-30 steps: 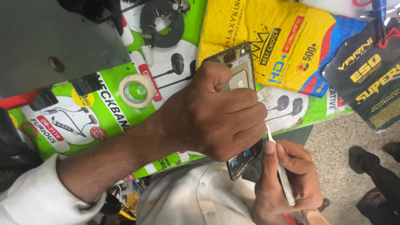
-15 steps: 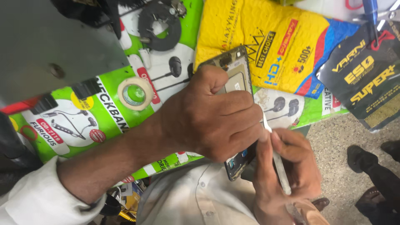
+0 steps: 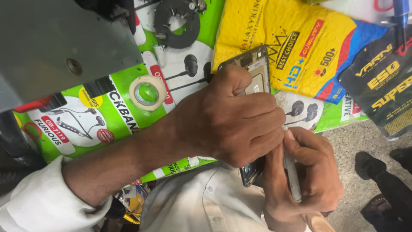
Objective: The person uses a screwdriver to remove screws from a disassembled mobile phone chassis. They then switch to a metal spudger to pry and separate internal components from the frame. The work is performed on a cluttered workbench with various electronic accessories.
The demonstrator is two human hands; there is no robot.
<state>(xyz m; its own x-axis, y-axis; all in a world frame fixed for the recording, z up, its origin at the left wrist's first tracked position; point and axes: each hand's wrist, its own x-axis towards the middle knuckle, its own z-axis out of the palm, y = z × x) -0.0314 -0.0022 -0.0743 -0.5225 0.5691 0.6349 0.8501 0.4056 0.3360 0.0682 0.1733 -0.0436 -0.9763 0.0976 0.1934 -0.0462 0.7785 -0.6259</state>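
Two hands: both at one opened dark-framed phone body [image 3: 256, 68] with a pale inner plate, held above the green printed mat [image 3: 107, 124].
Left hand [image 3: 231, 118]: curled over the middle of the phone body, fingers wrapped tight round its right edge, thumb bent against the upper part; closed firmly on it.
Right hand [image 3: 307, 176]: pinched closed round a slim white plastic tool [image 3: 292, 174], thumb pressing its shaft, tip pointing up to the phone's right edge just beside the left fingertips.
Phone body: tilted, upper end over the mat near the yellow padded packet [image 3: 279, 38], lower end [image 3: 249, 172] showing under the left hand above the white shirt [image 3: 201, 206]; middle hidden by the hand.
Phone look: upper part bare, small components along the top, pale rectangular area below them; lower end dark and glossy.
Packets: yellow padded packet with blue and red print, closed, contents unseen; black glossy pouch [image 3: 382, 86] with yellow print to the right, also closed.
On the mat: cream roll of tape [image 3: 148, 92] lying flat, well left of the phone; black ring-shaped part [image 3: 177, 23] at the top edge.
Upper left: grey metal plate [image 3: 56, 47] with one round hole.
Lower right: speckled floor with dark shoes [image 3: 371, 165].
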